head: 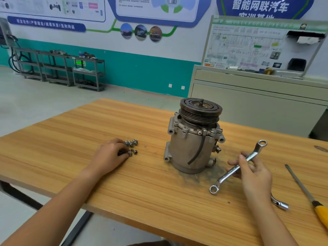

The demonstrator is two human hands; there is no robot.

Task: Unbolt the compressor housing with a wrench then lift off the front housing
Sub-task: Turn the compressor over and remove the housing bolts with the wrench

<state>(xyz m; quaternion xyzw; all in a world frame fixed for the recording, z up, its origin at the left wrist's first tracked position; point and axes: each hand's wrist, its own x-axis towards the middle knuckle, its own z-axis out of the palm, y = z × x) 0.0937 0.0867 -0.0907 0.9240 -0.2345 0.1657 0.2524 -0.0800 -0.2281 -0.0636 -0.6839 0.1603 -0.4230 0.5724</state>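
- One compressor (193,139) is standing in the middle.
- Five bolts (131,147) are showing at the left; the left hand (110,153) is perhaps covering more.
- One wrench (229,174) is showing at the right, and a second wrench (280,204) is peeking out nearer, partly hidden.
- One screwdriver (305,190) is lying at the right edge.

Left grip (108,154), right grip (253,174) bare; forearms (58,197) bare to frame edge.

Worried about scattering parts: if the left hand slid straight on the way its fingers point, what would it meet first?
The loose bolts, lying right at the left hand's fingertips. The compressor stands well beyond them, though depth is hard to judge.
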